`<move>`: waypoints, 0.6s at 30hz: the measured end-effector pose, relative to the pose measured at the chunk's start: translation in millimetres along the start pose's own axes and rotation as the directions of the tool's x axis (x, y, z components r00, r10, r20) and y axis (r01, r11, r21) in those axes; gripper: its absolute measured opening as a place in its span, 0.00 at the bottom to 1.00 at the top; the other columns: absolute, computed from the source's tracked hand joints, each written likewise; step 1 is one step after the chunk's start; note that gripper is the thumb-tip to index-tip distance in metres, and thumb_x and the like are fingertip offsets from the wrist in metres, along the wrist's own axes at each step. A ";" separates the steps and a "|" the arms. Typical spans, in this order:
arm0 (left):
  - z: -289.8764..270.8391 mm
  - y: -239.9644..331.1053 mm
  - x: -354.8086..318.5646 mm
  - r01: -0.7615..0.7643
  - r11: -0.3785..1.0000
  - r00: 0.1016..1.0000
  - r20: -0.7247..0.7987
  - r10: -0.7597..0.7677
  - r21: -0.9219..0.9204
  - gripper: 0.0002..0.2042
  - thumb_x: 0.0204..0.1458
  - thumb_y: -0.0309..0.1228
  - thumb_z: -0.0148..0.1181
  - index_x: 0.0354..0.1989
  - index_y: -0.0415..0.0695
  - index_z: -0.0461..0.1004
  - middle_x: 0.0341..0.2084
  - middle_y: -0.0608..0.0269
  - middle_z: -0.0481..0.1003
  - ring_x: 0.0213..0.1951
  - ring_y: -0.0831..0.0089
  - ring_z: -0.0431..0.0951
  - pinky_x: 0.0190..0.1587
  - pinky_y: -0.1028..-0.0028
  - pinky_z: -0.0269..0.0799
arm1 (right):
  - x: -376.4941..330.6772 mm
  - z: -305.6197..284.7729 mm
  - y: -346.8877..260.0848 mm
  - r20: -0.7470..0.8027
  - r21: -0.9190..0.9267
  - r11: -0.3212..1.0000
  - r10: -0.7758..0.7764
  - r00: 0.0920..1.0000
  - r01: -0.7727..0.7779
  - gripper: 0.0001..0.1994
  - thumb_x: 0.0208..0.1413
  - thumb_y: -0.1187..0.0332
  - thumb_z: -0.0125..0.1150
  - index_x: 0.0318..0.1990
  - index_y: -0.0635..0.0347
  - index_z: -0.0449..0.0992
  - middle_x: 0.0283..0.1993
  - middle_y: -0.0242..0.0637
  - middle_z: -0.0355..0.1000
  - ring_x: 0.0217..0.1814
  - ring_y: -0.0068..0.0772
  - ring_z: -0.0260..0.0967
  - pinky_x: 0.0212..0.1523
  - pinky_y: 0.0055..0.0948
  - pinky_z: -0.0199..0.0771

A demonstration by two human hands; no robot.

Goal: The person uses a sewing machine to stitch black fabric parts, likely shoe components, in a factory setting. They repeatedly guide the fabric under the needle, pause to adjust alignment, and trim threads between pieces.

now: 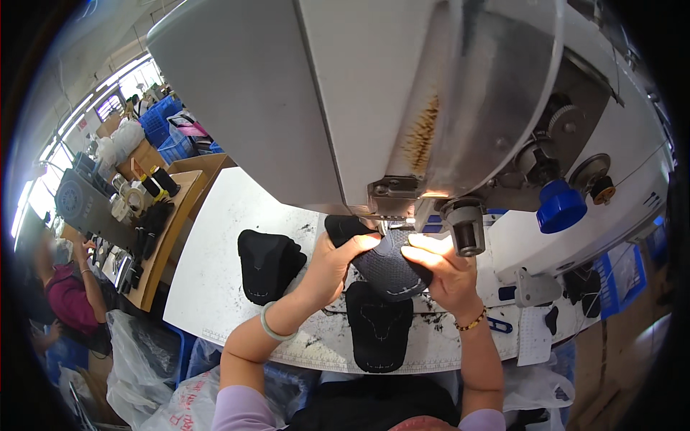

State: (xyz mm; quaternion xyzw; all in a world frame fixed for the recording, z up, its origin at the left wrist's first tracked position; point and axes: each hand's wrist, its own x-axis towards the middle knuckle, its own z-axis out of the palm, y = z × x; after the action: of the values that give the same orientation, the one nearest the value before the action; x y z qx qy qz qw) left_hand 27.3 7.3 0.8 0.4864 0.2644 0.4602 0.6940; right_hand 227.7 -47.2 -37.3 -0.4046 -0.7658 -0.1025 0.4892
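Note:
A dark grey mesh fabric piece with a rounded lower end and pale stitch marks lies beneath the needle and presser foot of a large sewing machine. My left hand pinches its left side, thumb on top beside the foot. From the right, my right hand grips the opposite edge with fingers bent over it. Black fabric pieces with white stitch marks lie just in front of my hands. To the left sits a stack of similar black pieces.
The white worktable is strewn with dark lint. At the right are blue-handled thread snips and a white plate with holes. Blue-capped tension knobs jut from the machine. Another person works at a bench on the left.

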 end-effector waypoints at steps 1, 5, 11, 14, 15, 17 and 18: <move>-5.3 -0.3 1.4 0.029 1.000 1.000 0.009 -0.029 0.000 0.07 0.52 0.25 0.55 0.38 0.37 0.72 0.34 0.65 0.74 0.38 0.78 0.73 0.45 0.79 0.67 | 2.9 -1.4 -7.3 0.007 -0.071 0.997 -0.037 0.999 0.038 0.19 0.37 0.82 0.53 0.38 0.54 0.81 0.42 0.34 0.75 0.37 0.31 0.71 0.37 0.28 0.70; -12.9 -3.5 8.5 0.067 0.991 0.997 -0.017 -0.069 -0.118 0.08 0.51 0.20 0.51 0.40 0.33 0.71 0.37 0.57 0.75 0.41 0.71 0.75 0.48 0.73 0.70 | 13.1 3.9 -24.0 -0.042 -0.257 0.956 -0.156 0.987 0.141 0.17 0.40 0.75 0.59 0.40 0.48 0.80 0.36 0.21 0.69 0.26 0.22 0.60 0.30 0.26 0.60; -16.0 -10.1 11.4 0.058 0.990 0.998 -0.008 -0.059 -0.129 0.09 0.54 0.19 0.49 0.41 0.34 0.72 0.39 0.56 0.75 0.43 0.72 0.75 0.50 0.73 0.69 | 8.8 7.0 -22.5 -0.070 -0.225 0.971 -0.103 0.992 0.085 0.19 0.38 0.77 0.59 0.41 0.51 0.79 0.38 0.23 0.69 0.26 0.25 0.61 0.31 0.27 0.60; -16.4 -10.7 9.6 0.045 0.996 0.999 0.003 -0.045 -0.078 0.09 0.55 0.20 0.49 0.43 0.35 0.71 0.39 0.58 0.75 0.43 0.73 0.74 0.50 0.74 0.69 | 2.6 6.5 -16.8 -0.066 -0.125 0.991 -0.057 0.996 0.048 0.19 0.37 0.81 0.55 0.40 0.55 0.79 0.39 0.31 0.70 0.29 0.32 0.64 0.32 0.30 0.63; -17.9 -10.0 8.8 0.050 0.997 0.999 0.020 -0.049 -0.062 0.09 0.55 0.21 0.49 0.43 0.35 0.71 0.40 0.58 0.75 0.43 0.74 0.74 0.49 0.74 0.69 | 3.2 7.7 -15.4 -0.086 -0.089 0.995 -0.055 0.995 0.047 0.21 0.36 0.81 0.55 0.41 0.53 0.78 0.35 0.29 0.68 0.27 0.31 0.62 0.30 0.30 0.62; -15.7 -9.1 7.1 0.029 0.999 0.999 0.021 -0.028 -0.045 0.09 0.56 0.22 0.49 0.44 0.35 0.71 0.40 0.59 0.75 0.43 0.75 0.74 0.49 0.75 0.68 | 6.9 9.0 -14.4 -0.127 -0.044 0.997 -0.071 0.989 0.066 0.21 0.36 0.82 0.55 0.42 0.54 0.77 0.30 0.30 0.63 0.26 0.33 0.60 0.28 0.32 0.61; -11.8 -7.2 4.8 0.001 0.999 1.000 0.003 0.000 -0.043 0.09 0.56 0.23 0.50 0.44 0.35 0.70 0.40 0.60 0.74 0.42 0.75 0.74 0.49 0.75 0.68 | 4.9 10.2 -12.7 -0.132 -0.044 0.997 -0.070 0.989 0.065 0.20 0.37 0.82 0.56 0.42 0.54 0.77 0.30 0.31 0.63 0.26 0.33 0.60 0.27 0.32 0.61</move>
State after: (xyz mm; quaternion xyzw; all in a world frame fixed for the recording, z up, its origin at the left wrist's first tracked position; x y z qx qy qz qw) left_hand 22.5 16.0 -10.1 0.4718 0.2535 0.4650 0.7049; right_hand 210.8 -47.3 -35.3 -0.3803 -0.7425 -0.1611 0.5273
